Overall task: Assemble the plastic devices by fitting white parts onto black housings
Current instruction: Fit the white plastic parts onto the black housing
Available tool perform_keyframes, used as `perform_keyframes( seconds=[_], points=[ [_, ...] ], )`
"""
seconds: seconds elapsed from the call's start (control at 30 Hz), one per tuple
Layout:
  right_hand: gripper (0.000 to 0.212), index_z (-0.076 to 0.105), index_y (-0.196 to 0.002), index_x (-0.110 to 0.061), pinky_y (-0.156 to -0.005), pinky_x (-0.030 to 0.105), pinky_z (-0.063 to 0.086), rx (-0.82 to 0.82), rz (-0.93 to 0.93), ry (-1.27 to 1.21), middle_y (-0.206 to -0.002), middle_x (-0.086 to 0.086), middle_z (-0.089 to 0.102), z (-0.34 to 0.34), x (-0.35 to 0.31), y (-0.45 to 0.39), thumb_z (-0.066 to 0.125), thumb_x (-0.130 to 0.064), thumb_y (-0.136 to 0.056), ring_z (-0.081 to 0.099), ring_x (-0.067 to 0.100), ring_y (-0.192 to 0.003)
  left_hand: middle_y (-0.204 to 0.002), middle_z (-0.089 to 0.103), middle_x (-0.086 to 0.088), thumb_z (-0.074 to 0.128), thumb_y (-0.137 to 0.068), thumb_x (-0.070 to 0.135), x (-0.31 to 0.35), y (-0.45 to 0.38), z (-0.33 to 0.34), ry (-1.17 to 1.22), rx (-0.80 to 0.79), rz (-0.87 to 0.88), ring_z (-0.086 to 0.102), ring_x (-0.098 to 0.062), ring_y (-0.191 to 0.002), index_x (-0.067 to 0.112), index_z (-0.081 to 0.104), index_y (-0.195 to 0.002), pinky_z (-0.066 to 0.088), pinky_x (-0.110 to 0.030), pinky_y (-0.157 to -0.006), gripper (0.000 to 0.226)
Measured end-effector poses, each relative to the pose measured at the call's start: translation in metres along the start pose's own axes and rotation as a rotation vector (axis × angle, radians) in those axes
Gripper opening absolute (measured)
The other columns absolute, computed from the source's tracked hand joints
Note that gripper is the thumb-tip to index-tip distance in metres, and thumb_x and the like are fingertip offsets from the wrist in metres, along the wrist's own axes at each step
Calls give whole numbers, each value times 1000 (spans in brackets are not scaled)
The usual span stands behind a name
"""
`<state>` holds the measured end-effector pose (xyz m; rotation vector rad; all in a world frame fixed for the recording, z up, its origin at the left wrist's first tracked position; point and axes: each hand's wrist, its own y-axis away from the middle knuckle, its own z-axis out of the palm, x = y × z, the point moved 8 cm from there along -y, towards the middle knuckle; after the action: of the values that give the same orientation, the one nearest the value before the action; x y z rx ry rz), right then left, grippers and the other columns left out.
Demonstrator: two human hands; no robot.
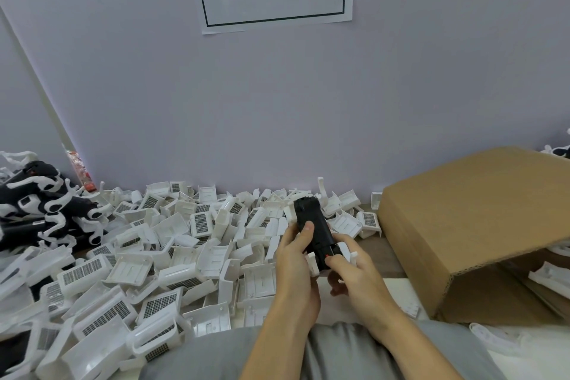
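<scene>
Holding one black housing (313,233) between them, both hands work above the near edge of the desk (374,251). The left hand (296,259) grips the housing's side, thumb laid across its face. The right hand (351,268) curls around the lower end, thumb beside a small red detail. A white part (345,251) sits against that lower end; whether it is fully seated cannot be told.

Progress, as judged: one unit is in assembly. A stack of finished black-and-white units (46,216) lies well left of the left hand, too entangled to count. A heap of loose white parts (148,259) spreads left of and beyond the hands, far too many to count, so most work appears outstanding. One cardboard box (472,225) stands right of the right hand.
</scene>
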<state>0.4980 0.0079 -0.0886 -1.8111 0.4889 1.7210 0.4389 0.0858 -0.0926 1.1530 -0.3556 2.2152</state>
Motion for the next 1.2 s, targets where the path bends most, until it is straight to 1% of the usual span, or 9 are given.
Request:
perform_keyframes(
  seconds=[0.07,0.2,0.27,0.37,0.5,0.73,0.9,1.07,1.2],
  points=[
    [25,64,-109,-22,-60,33,39,-1,-11,-60,-71,-4,60,0,-2,1,51,-5,-97,45,17,-62,-98,68,-15,57,-97,19,0,1,-1,35,-7,-37,61,-28,-78,7,66,-122,46,-33,-59,30],
    [18,65,-111,-18,-56,27,38,-8,-36,-103,-73,-2,62,1,-6,1,56,-9,-98,45,17,-60,-99,67,-15,57,-96,22,0,2,0,58,-25,-63,62,-29,-74,7,66,-124,45,-32,-54,33],
    [18,65,-111,-17,-54,26,39,-3,-41,-111,-73,0,62,1,-5,1,57,-8,-97,46,17,-60,-99,66,-16,57,-96,23,0,3,1,62,-33,-67,62,-31,-75,7,65,-124,44,-32,-53,34],
    [19,66,-108,-19,-54,26,39,5,-51,-97,-72,-2,62,0,-5,0,57,-6,-97,46,17,-57,-99,69,-16,56,-97,21,1,4,0,78,-26,-64,64,-31,-76,5,65,-125,47,-33,-55,33],
    [21,67,-107,-20,-54,25,40,5,-51,-98,-73,-4,64,0,-6,0,57,-5,-96,46,16,-58,-100,68,-16,56,-96,21,0,4,0,71,-21,-66,62,-32,-76,5,65,-125,45,-32,-52,34],
    [23,66,-106,-18,-53,25,39,-1,-45,-99,-70,-2,61,1,-7,1,55,0,-95,46,15,-58,-105,69,-17,56,-97,21,-1,4,-2,87,9,-70,60,-33,-83,7,65,-126,44,-34,-57,34],
    [25,66,-107,-16,-55,26,40,-8,-40,-88,-74,1,62,2,-8,2,53,2,-95,46,17,-62,-106,67,-18,56,-98,23,-1,2,-4,84,25,-69,59,-35,-85,7,65,-127,44,-34,-57,34],
    [21,65,-109,-11,-54,26,37,-28,-57,-113,-73,2,58,3,-10,3,53,0,-97,44,15,-58,-104,66,-20,55,-98,25,-2,2,-5,111,24,-70,60,-33,-80,5,62,-129,44,-34,-58,38],
    [24,65,-106,-11,-57,27,37,-47,-57,-105,-72,2,55,4,-11,5,49,3,-96,44,15,-59,-102,68,-17,55,-98,23,0,2,-5,135,27,-59,63,-31,-76,5,63,-128,49,-34,-62,36]
  ],
)
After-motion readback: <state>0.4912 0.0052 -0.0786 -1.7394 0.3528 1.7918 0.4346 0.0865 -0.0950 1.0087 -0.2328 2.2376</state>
